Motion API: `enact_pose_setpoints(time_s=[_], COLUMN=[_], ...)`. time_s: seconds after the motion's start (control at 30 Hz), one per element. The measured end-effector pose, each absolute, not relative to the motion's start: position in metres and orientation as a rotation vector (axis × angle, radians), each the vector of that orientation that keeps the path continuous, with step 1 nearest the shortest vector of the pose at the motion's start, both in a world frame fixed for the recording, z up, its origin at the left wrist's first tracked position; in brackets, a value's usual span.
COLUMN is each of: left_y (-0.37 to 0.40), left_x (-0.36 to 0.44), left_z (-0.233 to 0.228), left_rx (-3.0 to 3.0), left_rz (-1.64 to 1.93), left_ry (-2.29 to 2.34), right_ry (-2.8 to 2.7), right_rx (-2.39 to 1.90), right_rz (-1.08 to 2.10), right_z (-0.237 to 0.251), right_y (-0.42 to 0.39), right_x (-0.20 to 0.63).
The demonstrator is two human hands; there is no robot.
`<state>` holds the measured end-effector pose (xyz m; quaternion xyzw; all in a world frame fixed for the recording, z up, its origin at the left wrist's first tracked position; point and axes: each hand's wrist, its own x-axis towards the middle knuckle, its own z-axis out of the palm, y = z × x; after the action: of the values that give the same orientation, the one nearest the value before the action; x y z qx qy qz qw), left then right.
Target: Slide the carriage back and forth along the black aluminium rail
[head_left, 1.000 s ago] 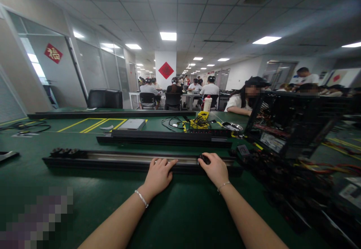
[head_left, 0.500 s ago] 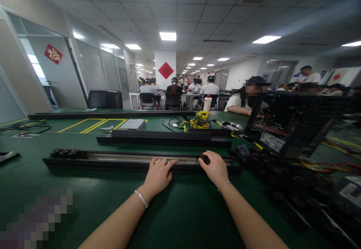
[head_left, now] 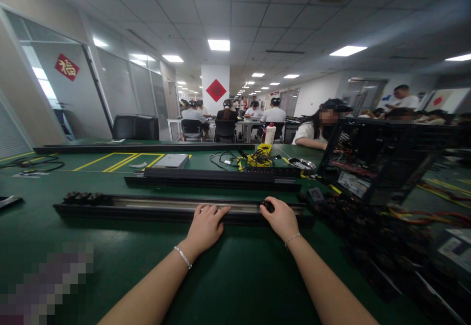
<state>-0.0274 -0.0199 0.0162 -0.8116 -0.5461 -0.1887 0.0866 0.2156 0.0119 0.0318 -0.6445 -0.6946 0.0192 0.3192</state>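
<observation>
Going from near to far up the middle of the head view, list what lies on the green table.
left hand and right hand → long rail they rest on → second black rail → yellow tray with cables → white bottle.

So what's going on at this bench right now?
A person sits at a green table with both hands on a long black rail that lies across it. The left hand rests flat on the rail's near edge; the right hand has its fingers on a small black part in the rail's channel. An open computer case with loose cables stands to the right. Other people sit at tables behind.
</observation>
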Motion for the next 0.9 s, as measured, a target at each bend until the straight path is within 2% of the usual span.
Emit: enact_pose_setpoints(time_s=[0.9], left_y=[-0.0197], left_x=[-0.0277], left_z=[0.0160], left_rx=[-2.419], left_rz=[-0.563], left_ry=[-1.626], right_ry=[-1.865], right_rx=[-1.698], right_rz=[0.003], right_z=[0.0338], right_y=[0.0115], right_x=[0.2242])
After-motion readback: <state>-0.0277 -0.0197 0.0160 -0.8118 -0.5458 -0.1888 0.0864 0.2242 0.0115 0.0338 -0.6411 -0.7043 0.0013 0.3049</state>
